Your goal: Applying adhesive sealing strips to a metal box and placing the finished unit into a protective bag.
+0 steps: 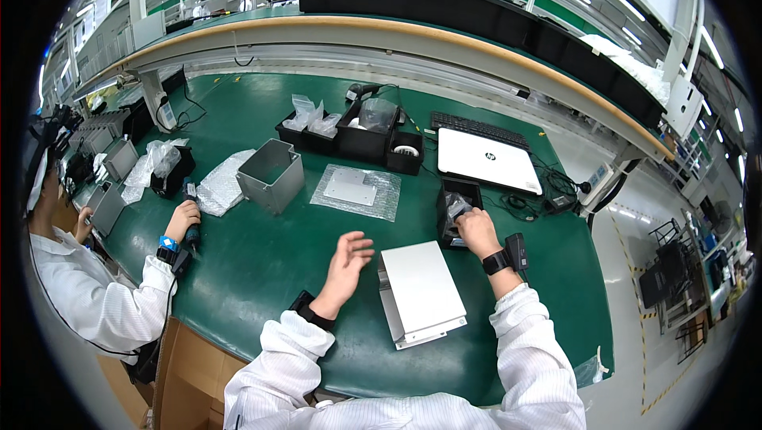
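Observation:
My left hand [347, 266] hovers over the green table, left of a white sheet-metal housing [423, 289]; its fingers are spread and it holds nothing. The housing lies with its broad flat face up and a folded flange along its near edge. At the right, my right hand [478, 232] reaches into a small black bin [454, 241]. Its fingers are bent together beside a clear plastic bag [456, 206] in the bin; what they pinch is hidden. Both my wrists wear black bands, and a small black box sits by the right one.
Beyond my hands lie a flat metal plate [350, 187] on bubble wrap, an open grey metal box [271, 175], black bins [363, 138] and a white laptop [487, 159]. At the left, a co-worker's hand [183, 218] holds a power screwdriver [191, 233]. A shelf edge [381, 29] crosses behind.

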The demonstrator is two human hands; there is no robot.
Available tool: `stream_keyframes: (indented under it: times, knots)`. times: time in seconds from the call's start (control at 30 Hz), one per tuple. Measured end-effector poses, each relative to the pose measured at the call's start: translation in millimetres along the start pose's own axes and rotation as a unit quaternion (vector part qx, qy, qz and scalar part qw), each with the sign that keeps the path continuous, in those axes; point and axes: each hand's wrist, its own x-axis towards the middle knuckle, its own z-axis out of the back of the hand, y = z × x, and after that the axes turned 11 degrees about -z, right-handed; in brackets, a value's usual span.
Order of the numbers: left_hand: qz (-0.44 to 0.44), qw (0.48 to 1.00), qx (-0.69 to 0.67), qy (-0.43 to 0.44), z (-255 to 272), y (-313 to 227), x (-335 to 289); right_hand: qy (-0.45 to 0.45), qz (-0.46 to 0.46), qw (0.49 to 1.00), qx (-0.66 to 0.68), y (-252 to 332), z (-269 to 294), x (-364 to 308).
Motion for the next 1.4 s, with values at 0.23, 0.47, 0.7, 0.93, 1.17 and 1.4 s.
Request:
stream_keyframes:
  times: [0.23,0.47,0.7,0.93,1.17,1.4]
  knots:
    - [-0.022,0.807,0.582,0.099,45,22,63,0.007,-0.017,0.998,0.055,6,21,1]
    - [-0.008,0.694,0.708,0.128,26,61,70,-0.039,-0.043,0.988,0.146,2,37,-4]
    - [-0.076,0.723,0.680,0.092,23,65,69,-0.055,-0.265,0.902,0.337,-1,56,-7]
    - [-0.109,0.824,0.555,-0.037,53,56,72,-0.158,-0.309,0.725,0.596,-2,48,-11]
    - [-0.184,0.906,0.380,-0.019,-8,-55,73,-0.068,-0.240,0.628,0.737,47,118,-7]
    - [-0.183,0.943,0.228,0.159,-87,-149,27,0.022,-0.123,0.594,0.795,101,173,-34]
